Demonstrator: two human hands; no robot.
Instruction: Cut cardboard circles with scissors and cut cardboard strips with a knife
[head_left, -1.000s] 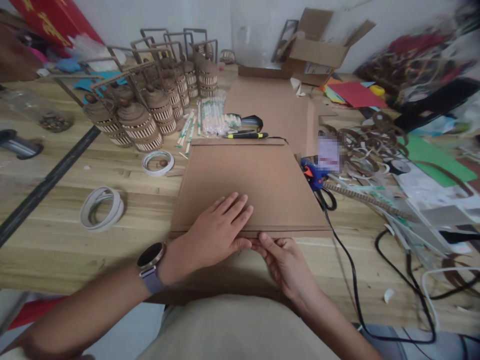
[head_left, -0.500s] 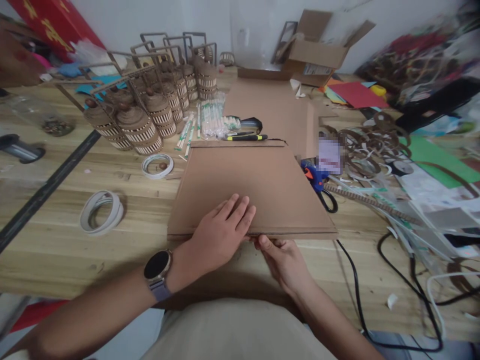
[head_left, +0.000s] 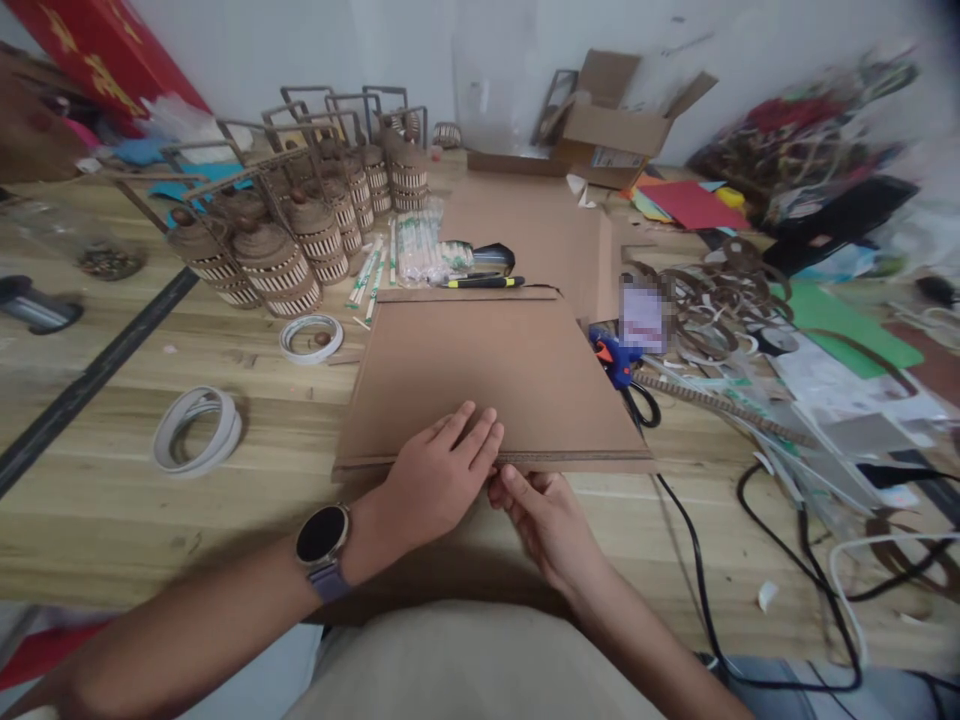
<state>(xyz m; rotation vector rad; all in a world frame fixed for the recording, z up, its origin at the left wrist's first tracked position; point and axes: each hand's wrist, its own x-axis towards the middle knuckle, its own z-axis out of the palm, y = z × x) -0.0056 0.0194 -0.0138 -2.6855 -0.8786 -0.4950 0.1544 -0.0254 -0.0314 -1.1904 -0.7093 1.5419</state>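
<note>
A flat brown cardboard piece [head_left: 465, 360] lies on the wooden table in front of me, its near edge folded in a narrow strip. My left hand [head_left: 442, 470], with a watch on the wrist, rests flat on top of it near that edge, fingers stretched out. Just to the right, my right hand [head_left: 540, 510] pinches the cardboard's near edge, thumb on top and the other fingers curled below. The fingertips under the edge are partly hidden. Beyond the far edge lies a yellow and black utility knife [head_left: 486, 282].
Several small bamboo lanterns [head_left: 274, 262] with handles stand at the back left. Tape rolls [head_left: 196, 430] lie on the left. A blue glue gun [head_left: 616, 358] sits beside the cardboard's right edge. Black cables [head_left: 697, 570] trail at the right, and an open carton [head_left: 611, 130] stands behind.
My right hand has shifted slightly left along the near edge, closer to my left hand. The left hand stays flat on the cardboard. The whole view has turned a little.
</note>
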